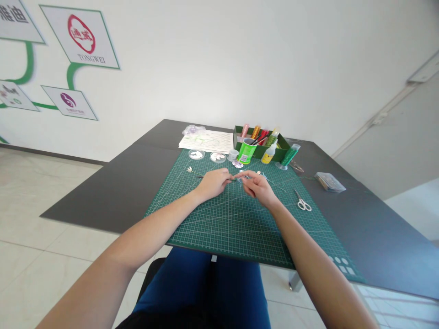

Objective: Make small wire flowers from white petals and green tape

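Observation:
My left hand [214, 183] is closed in a pinch above the cutting mat [219, 224], its fingertips meeting those of my right hand. Fingers curled and index finger reaching left, my right hand [258, 186] also pinches. Between the fingertips shows a tiny greenish bit, too small to name. A white flower on a thin stem [189, 169] lies left of my left hand. Just behind my right hand lie another small white flower [259, 172] and some small bluish pieces, partly covered by the fingers. White-handled scissors [303, 204] rest on the mat to the right.
Behind the hands stand two shallow dishes [196, 155], a small white cup [233, 156], a green can [246, 151], a glue bottle [269, 154] and a green spool [290, 155]. Farther back are white sheets [209, 141] and a dark green box [238, 131]. A clear case [329, 182] sits right.

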The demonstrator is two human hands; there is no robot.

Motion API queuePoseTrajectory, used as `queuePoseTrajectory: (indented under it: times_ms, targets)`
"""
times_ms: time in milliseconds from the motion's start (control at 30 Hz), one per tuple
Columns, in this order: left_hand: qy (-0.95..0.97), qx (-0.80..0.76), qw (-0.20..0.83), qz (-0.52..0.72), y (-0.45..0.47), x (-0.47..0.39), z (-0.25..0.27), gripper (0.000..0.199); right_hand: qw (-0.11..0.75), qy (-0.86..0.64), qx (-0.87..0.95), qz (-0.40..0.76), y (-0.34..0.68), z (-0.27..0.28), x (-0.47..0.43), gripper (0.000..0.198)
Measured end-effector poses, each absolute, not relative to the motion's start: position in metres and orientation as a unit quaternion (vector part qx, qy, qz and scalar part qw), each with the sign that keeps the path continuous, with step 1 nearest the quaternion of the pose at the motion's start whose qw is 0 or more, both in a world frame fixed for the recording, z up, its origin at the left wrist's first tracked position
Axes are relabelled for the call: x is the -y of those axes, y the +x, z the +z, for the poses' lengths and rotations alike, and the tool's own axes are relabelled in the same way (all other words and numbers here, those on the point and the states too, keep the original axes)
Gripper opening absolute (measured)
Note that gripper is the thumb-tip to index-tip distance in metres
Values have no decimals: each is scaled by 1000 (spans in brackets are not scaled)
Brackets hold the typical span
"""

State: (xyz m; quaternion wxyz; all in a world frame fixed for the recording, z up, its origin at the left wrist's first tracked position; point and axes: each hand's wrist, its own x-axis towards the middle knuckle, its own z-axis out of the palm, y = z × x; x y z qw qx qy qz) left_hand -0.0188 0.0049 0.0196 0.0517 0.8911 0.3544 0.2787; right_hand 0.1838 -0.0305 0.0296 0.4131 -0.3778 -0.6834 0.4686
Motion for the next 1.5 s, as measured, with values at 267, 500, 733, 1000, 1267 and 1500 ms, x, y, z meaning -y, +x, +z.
queuePoseTrajectory:
  times_ms: [267, 500, 733, 1000, 1267, 1500]
  targets:
    - [906, -332, 44, 259, -18, -3, 20, 24, 446, -377, 665, 466, 188, 33, 32, 36]
    - [906, -327, 58, 262, -17, -2, 22, 23, 469, -375, 646, 472, 191, 31, 31, 38]
    - [901, -322, 84, 279, -17, -2, 23, 20, 493, -371, 635, 464, 194, 33, 31, 43]
    - [908, -304, 93, 274, -17, -1, 26, 19, 515, -363, 623, 463, 198, 34, 29, 39]
    - [916, -281, 103, 266, -16, -1, 25, 20, 520, -376, 624, 447, 204, 32, 24, 41]
    - [923, -242, 132, 267, -14, 1, 24, 16, 527, -381, 618, 442, 209, 29, 21, 42]
